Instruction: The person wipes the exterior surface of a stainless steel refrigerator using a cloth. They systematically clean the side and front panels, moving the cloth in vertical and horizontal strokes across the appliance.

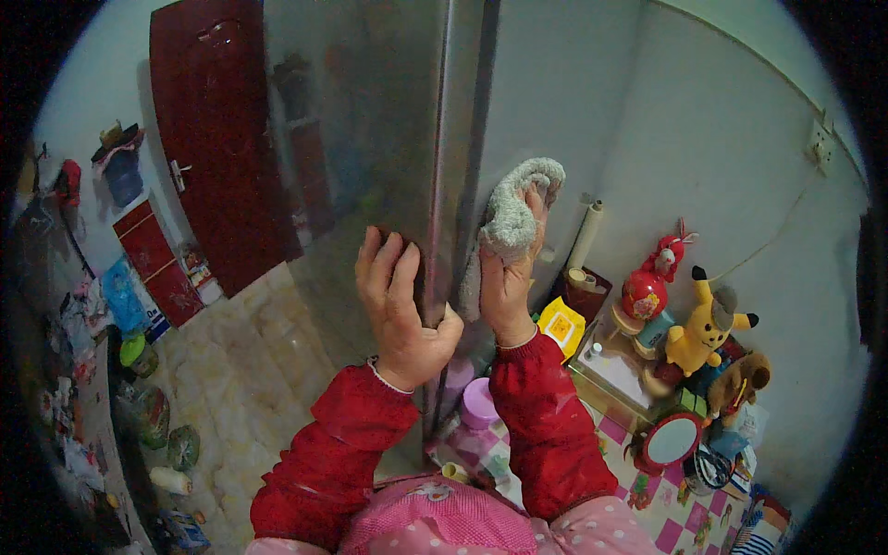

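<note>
In front of me stands a tall, refrigerator-like cabinet with a dark glossy front panel [374, 139] and a metal-coloured vertical edge [442, 152]. My left hand [402, 312] lies against this front beside the edge, fingers a little apart and thumb reaching toward the edge. It holds no loose thing. A grey terry cloth [510, 222] is bunched in my right hand [510, 284], around its fingers. That hand is at the pale grey side surface [555, 104], just right of the edge; contact under the cloth is hidden. Red sleeve covers [555, 430] reach both wrists.
At right, a checked tablecloth [680, 513] bears a yellow plush toy [697, 333], a round mirror [671, 442], a yellow wipes pack [562, 326] and a pink-lidded container [479, 402]. A red door [215, 139] and tiled floor [236, 388] lie left, with bags along a low bench.
</note>
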{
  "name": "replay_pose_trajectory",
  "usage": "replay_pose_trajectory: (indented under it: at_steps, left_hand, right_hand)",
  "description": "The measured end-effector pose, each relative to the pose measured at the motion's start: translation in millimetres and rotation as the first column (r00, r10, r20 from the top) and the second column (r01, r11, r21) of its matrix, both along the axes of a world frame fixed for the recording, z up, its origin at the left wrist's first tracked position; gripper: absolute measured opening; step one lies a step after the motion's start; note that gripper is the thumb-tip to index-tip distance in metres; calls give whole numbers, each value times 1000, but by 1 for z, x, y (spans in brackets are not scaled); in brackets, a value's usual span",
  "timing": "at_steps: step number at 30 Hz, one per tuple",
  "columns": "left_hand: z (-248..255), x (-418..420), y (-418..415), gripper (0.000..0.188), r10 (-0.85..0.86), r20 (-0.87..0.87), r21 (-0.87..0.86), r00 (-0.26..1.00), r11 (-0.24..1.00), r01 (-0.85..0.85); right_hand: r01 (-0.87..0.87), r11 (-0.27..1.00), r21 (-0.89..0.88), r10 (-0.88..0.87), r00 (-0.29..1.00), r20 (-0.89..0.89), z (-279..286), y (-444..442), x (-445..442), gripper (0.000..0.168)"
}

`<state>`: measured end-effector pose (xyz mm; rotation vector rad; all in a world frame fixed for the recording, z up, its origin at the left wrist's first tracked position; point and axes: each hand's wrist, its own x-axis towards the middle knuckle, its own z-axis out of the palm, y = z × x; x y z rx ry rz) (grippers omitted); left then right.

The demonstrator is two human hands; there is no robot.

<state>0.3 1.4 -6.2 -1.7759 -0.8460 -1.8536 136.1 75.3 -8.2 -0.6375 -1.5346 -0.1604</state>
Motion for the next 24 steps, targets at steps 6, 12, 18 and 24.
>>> replay_pose_trajectory:
  at_steps: [6,12,18,24]
  left_hand:
    - [0,0,0,84,27,-75,-27,997,999,-29]
    - [-2,-4,0,84,73,-90,-18,993,997,-75]
    - [0,-3,1,87,56,-90,-20,994,998,-58]
    - [0,-1,0,88,23,-87,-8,996,1000,-24]
  right_hand:
    - [85,996,-19,-85,996,10,-69,7,4,73]
    - [-5,961,-275,-47,982,-183,-188,-30,-25,79]
    - [-67,948,-310,10,983,-183,-223,-36,-33,71]
    - [-294,839,-458,-2,839,-544,-240,11,-1,58]
